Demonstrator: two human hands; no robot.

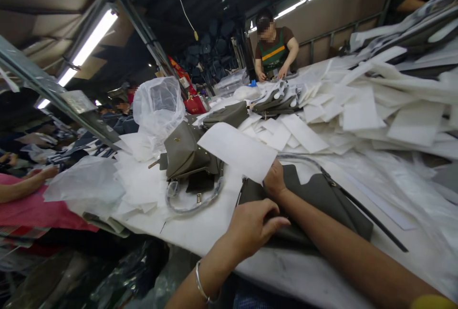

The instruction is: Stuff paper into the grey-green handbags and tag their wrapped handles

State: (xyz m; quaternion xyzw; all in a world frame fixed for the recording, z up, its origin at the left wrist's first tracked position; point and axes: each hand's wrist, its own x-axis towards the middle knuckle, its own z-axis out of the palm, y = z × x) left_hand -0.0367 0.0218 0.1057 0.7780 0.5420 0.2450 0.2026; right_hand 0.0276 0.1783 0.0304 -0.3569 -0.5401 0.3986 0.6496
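Observation:
My right hand (275,180) grips the near end of a stiff white sheet (238,149), which it holds up above the table. Below it, a dark olive handbag (322,204) lies on its side, its long strap (368,216) trailing to the right. My left hand (252,223), with a silver bangle at the wrist, is over the bag's near left part. Its thumb stands apart from the bent index finger; the other fingers are mostly hidden. Left of the sheet sits another olive bag (186,149) with a plastic-wrapped handle (195,210).
White sheets (365,108) are heaped along the right and back of the table (186,230). Clear plastic bags (159,106) stand at the back left. A co-worker (275,49) works at the far end; another person's pink-clothed arm (26,185) is at left.

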